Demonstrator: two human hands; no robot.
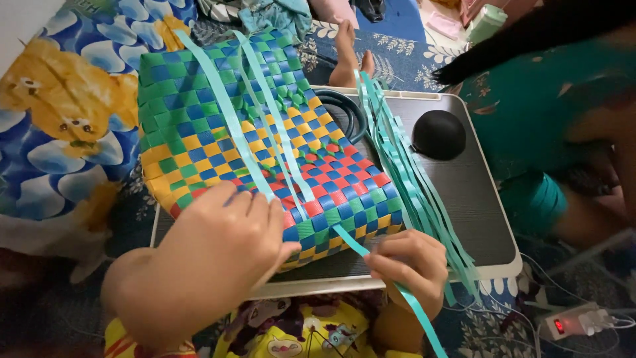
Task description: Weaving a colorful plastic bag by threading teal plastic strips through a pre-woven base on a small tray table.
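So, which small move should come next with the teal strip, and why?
Probably the right hand should pull the teal strip snug: it comes out of the woven basket at the near edge and is pinched there, while the left hand presses the weave flat.

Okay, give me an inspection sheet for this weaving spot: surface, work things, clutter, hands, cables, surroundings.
Surface: dark lap tray with a pale rim, set on a patterned floor covering.
Work things: woven basket in green, blue, yellow and red strips lies on the tray; loose teal strips beside it.
Clutter: black dome-shaped object on the tray.
Hands: left hand presses on the basket; right hand pinches a teal strip.
Cables: dark hose behind the basket; power strip with white plugs, lower right.
Surroundings: floral cushion left; another person's foot beyond.
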